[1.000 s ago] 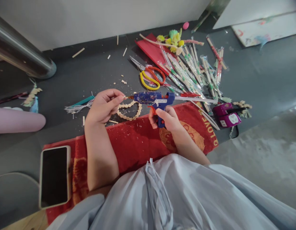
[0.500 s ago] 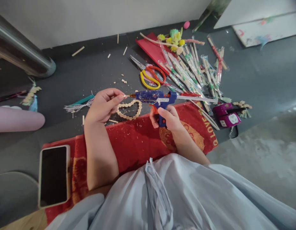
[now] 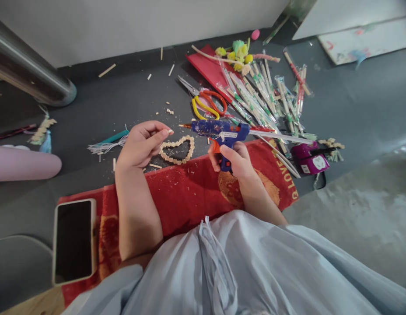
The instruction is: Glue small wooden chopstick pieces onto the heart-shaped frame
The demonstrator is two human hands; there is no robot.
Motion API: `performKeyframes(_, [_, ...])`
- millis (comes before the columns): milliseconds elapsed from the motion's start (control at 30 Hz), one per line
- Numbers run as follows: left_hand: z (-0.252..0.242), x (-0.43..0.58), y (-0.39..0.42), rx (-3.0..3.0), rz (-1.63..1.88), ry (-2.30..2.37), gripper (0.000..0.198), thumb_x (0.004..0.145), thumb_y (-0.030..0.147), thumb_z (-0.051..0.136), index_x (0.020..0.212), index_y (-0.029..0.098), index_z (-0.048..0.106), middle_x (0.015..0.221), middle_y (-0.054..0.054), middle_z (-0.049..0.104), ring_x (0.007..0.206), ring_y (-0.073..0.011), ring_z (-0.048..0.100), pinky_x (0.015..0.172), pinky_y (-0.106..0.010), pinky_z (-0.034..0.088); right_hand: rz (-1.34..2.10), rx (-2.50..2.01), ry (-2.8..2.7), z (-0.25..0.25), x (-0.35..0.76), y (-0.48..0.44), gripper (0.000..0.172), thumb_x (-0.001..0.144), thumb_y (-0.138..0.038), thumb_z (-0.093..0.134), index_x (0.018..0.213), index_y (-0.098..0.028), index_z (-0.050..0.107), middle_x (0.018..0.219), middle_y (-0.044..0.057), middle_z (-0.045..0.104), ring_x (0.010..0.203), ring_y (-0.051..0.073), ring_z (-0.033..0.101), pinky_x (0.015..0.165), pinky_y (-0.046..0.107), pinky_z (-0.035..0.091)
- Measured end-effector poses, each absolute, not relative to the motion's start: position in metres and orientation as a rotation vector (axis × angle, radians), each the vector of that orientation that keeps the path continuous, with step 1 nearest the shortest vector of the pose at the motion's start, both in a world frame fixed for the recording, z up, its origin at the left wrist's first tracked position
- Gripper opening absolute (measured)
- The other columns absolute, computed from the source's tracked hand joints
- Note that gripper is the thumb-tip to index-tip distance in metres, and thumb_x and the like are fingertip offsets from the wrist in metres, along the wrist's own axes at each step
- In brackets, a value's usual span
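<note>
My left hand [image 3: 145,142] pinches a small pale wooden piece [image 3: 170,131] between thumb and fingertips. In my right hand [image 3: 234,158] is a blue glue gun [image 3: 209,128], gripped by its handle with a finger near the orange trigger. Its nozzle points left, a little apart from the wooden piece. A long clear glue stick [image 3: 281,136] sticks out of the gun's back end. Just below the nozzle, a heart-shaped outline of small wooden pieces [image 3: 178,161] lies on the dark surface, by the edge of a red towel [image 3: 186,192].
Scissors [image 3: 204,103] with orange and yellow handles lie beyond the gun. Wrapped chopsticks [image 3: 255,96] spread at the back right, near a purple box-shaped object [image 3: 309,158]. A phone [image 3: 75,240] rests at lower left. A metal leg [image 3: 32,65] stands at far left.
The glue gun has drawn back to the right in my right hand, so its nozzle is now away from the wooden piece. My left hand has hardly moved.
</note>
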State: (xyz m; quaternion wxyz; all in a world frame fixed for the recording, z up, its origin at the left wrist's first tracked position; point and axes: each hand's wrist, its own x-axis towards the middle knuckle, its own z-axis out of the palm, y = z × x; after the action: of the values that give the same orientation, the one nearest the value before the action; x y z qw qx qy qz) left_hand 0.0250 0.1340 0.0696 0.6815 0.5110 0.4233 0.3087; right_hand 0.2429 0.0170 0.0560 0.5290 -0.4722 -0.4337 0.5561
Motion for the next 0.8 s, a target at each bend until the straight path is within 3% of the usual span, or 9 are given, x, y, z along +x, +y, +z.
performKeyframes(100, [0.069,0.025,0.135,1.132,0.706,0.937,0.017,0.069,0.027,0.078,0.076,0.016,0.066,0.052,0.006,0.04,0.039,-0.0016,0.02,0.038,-0.022,0.011,1.058,-1.434,-1.169,0.064,0.256,0.012,0.033,0.087,-0.053,0.062,0.087,-0.021,0.064,0.063,-0.001,0.062,0.052,0.012,0.055,0.053,0.027,0.046])
performKeyframes(233, [0.069,0.025,0.135,1.119,0.723,0.949,0.016,0.07,0.024,0.077,0.076,0.016,0.066,0.053,0.006,0.042,0.039,-0.0012,0.02,0.038,-0.021,0.011,0.499,-1.936,-1.519,0.069,0.281,0.003,0.027,0.084,-0.043,0.067,0.101,-0.022,0.065,0.089,0.007,0.07,0.08,0.024,0.063,0.078,0.039,0.051])
performKeyframes(433, [0.073,0.028,0.135,1.093,0.712,1.027,0.016,0.071,0.024,0.076,0.076,0.015,0.064,0.055,0.006,0.043,0.039,-0.0007,0.022,0.038,-0.02,0.014,0.318,-2.183,-1.726,0.06,0.301,-0.011,0.037,0.08,-0.024,0.065,0.117,-0.017,0.06,0.112,0.015,0.069,0.106,0.033,0.063,0.094,0.049,0.049])
performKeyframes(667, [0.073,0.026,0.134,1.132,0.684,1.088,0.008,0.077,0.021,0.07,0.079,0.016,0.065,0.056,0.006,0.041,0.042,-0.0018,0.022,0.039,-0.02,0.017,0.275,-2.345,-2.071,0.089,0.298,0.003,0.032,0.088,-0.031,0.062,0.116,-0.016,0.063,0.109,0.016,0.069,0.107,0.034,0.062,0.093,0.046,0.047])
performKeyframes(800, [0.069,0.025,0.136,1.162,0.691,1.08,0.009,0.077,0.022,0.07,0.079,0.016,0.065,0.058,0.006,0.043,0.042,-0.0023,0.025,0.038,-0.02,0.017,0.23,-2.171,-2.208,0.107,0.277,0.051,0.024,0.092,-0.024,0.055,0.111,-0.014,0.066,0.103,0.015,0.072,0.102,0.03,0.064,0.091,0.043,0.046])
